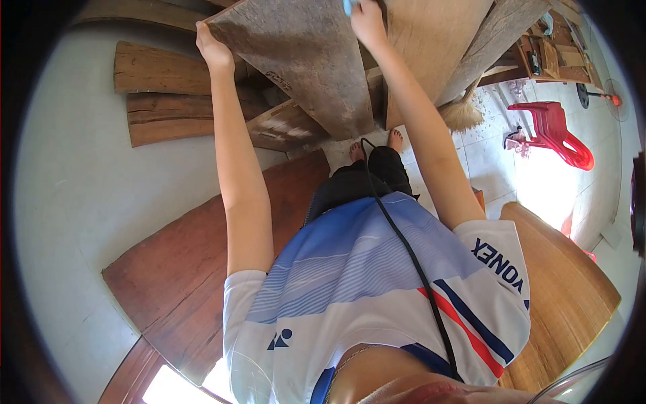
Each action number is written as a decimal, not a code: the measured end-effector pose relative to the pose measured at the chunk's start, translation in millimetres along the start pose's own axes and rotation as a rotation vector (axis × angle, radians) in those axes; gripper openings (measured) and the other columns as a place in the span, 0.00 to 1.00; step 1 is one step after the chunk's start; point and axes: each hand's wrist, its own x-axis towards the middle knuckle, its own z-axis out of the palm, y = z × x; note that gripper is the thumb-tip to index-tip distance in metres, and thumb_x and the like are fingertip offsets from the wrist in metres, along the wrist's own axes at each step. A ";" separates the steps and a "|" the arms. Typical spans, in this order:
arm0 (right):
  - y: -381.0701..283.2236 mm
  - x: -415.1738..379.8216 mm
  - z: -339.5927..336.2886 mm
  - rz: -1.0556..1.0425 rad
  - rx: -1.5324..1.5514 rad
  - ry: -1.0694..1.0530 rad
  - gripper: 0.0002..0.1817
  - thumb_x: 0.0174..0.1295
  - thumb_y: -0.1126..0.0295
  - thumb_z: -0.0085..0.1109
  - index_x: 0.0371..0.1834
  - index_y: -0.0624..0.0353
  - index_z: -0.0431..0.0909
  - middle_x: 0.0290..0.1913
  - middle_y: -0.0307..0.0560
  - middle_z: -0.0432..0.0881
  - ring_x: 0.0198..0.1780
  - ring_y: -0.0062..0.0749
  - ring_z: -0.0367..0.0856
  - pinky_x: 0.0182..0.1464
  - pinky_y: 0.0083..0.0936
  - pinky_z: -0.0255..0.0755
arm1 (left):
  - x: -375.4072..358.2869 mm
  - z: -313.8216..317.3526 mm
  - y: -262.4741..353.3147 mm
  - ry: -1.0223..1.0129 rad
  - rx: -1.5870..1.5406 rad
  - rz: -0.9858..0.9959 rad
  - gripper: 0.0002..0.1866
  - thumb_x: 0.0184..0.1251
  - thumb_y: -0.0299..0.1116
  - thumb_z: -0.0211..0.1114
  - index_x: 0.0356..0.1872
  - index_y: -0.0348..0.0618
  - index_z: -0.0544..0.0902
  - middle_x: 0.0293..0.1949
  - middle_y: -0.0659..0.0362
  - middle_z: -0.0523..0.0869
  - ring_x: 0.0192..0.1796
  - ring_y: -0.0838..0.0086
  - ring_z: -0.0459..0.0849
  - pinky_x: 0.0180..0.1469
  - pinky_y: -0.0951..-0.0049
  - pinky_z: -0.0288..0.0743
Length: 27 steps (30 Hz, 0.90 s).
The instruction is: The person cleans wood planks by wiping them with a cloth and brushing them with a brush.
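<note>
A wide grey-brown wooden board stands upright in front of me, leaning back. My left hand is closed on its left edge, with the fingertips partly hidden. Higher up, at the board's right edge, my right hand is closed around a light blue thing that looks like a cloth, cut off by the top of the view. To the right of that hand leans a lighter wooden board.
Thick planks stand at the left wall. Reddish-brown and yellowish slabs flank me. A straw broom, a red plastic chair, a fan and a cluttered wooden table are to the right. A black cable hangs down my front.
</note>
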 end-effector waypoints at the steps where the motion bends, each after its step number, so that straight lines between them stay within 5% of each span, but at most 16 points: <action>1: 21.0 -17.0 11.7 -0.063 0.066 0.099 0.20 0.66 0.78 0.48 0.59 0.60 0.83 0.47 0.70 0.86 0.52 0.65 0.85 0.53 0.44 0.79 | 3.3 -1.0 -6.2 0.011 -0.008 0.015 0.28 0.87 0.50 0.43 0.64 0.32 0.75 0.65 0.49 0.79 0.66 0.62 0.76 0.73 0.58 0.65; 3: 63.5 -45.7 20.5 0.060 0.022 0.037 0.20 0.69 0.78 0.49 0.61 0.59 0.83 0.48 0.68 0.87 0.51 0.58 0.88 0.55 0.39 0.79 | 6.7 -5.5 -15.4 -0.009 -0.026 0.024 0.28 0.87 0.51 0.44 0.64 0.32 0.74 0.66 0.49 0.78 0.67 0.61 0.75 0.73 0.58 0.64; 6: 42.8 -34.9 16.7 -0.147 0.293 0.161 0.20 0.71 0.78 0.49 0.64 0.58 0.81 0.47 0.65 0.88 0.49 0.49 0.90 0.56 0.34 0.78 | 8.4 -10.8 -15.1 -0.061 -0.020 -0.012 0.30 0.87 0.51 0.44 0.67 0.32 0.74 0.68 0.48 0.77 0.68 0.60 0.75 0.74 0.58 0.63; 7: 6.1 -26.2 1.0 -0.150 0.305 0.147 0.17 0.78 0.69 0.53 0.64 0.62 0.81 0.50 0.61 0.89 0.57 0.47 0.88 0.63 0.33 0.75 | 5.4 -9.8 -11.1 -0.072 -0.036 -0.033 0.30 0.87 0.52 0.44 0.67 0.32 0.74 0.68 0.49 0.77 0.68 0.61 0.75 0.74 0.58 0.63; 9: -5.6 14.7 1.6 -0.042 0.153 0.061 0.16 0.73 0.76 0.53 0.59 0.62 0.82 0.47 0.58 0.89 0.52 0.48 0.88 0.58 0.32 0.78 | -0.2 -8.7 -2.1 -0.094 -0.068 -0.072 0.30 0.87 0.52 0.45 0.67 0.32 0.74 0.68 0.49 0.77 0.68 0.61 0.75 0.74 0.59 0.63; 11: -91.8 36.2 -21.7 -0.408 0.186 0.122 0.24 0.71 0.85 0.45 0.69 0.66 0.76 0.64 0.66 0.82 0.69 0.48 0.80 0.70 0.31 0.70 | 0.9 -10.3 -4.7 -0.135 -0.140 -0.046 0.30 0.87 0.53 0.47 0.67 0.32 0.73 0.68 0.49 0.78 0.70 0.62 0.74 0.75 0.60 0.62; 16: -137.5 48.0 8.0 -0.421 -0.099 -0.315 0.18 0.66 0.85 0.46 0.55 0.68 0.81 0.57 0.65 0.85 0.63 0.58 0.82 0.64 0.42 0.76 | 14.2 -14.3 -32.0 -0.102 -0.155 0.015 0.29 0.87 0.54 0.45 0.68 0.36 0.74 0.68 0.51 0.77 0.70 0.63 0.73 0.75 0.60 0.62; 19: -161.9 31.8 54.2 -0.598 -0.329 -0.292 0.19 0.62 0.87 0.50 0.56 0.69 0.81 0.56 0.70 0.84 0.63 0.61 0.81 0.67 0.47 0.74 | 12.2 -17.7 -37.4 -0.136 -0.122 0.038 0.31 0.88 0.54 0.43 0.70 0.35 0.72 0.70 0.52 0.76 0.69 0.63 0.73 0.75 0.61 0.62; 20: -153.7 29.5 83.4 -0.622 -0.295 -0.247 0.20 0.63 0.87 0.50 0.57 0.71 0.80 0.58 0.71 0.82 0.65 0.60 0.80 0.70 0.47 0.73 | 11.5 -14.8 -40.0 -0.108 -0.102 0.060 0.30 0.89 0.53 0.43 0.69 0.35 0.73 0.68 0.52 0.77 0.68 0.64 0.74 0.74 0.62 0.63; 21: -166.7 31.4 89.3 -0.702 -0.345 -0.431 0.18 0.66 0.85 0.49 0.58 0.73 0.80 0.59 0.71 0.82 0.66 0.59 0.79 0.72 0.46 0.71 | 13.9 -13.1 -44.6 -0.083 -0.083 0.080 0.29 0.89 0.52 0.43 0.68 0.35 0.74 0.67 0.53 0.78 0.67 0.65 0.75 0.74 0.63 0.64; 23: -182.8 26.1 93.9 -0.587 -0.198 -0.508 0.17 0.68 0.82 0.50 0.58 0.73 0.80 0.58 0.72 0.83 0.65 0.60 0.80 0.73 0.45 0.70 | 23.3 -17.5 -53.9 -0.170 -0.105 0.150 0.28 0.89 0.51 0.44 0.66 0.34 0.76 0.65 0.54 0.80 0.65 0.67 0.75 0.72 0.65 0.64; 26: -183.1 33.7 69.0 -0.361 -0.002 -0.575 0.14 0.67 0.82 0.50 0.53 0.72 0.81 0.54 0.72 0.84 0.63 0.59 0.81 0.69 0.45 0.72 | 39.0 -24.2 -75.0 -0.199 -0.151 0.165 0.27 0.89 0.50 0.45 0.64 0.33 0.77 0.62 0.56 0.81 0.64 0.69 0.76 0.71 0.68 0.65; 27: -180.5 42.8 51.6 -0.517 -0.115 -0.594 0.12 0.64 0.83 0.50 0.46 0.69 0.82 0.50 0.72 0.85 0.59 0.59 0.84 0.61 0.46 0.77 | 39.7 -23.2 -74.2 -0.191 -0.170 0.157 0.27 0.89 0.49 0.46 0.63 0.32 0.78 0.61 0.56 0.82 0.63 0.70 0.76 0.70 0.68 0.65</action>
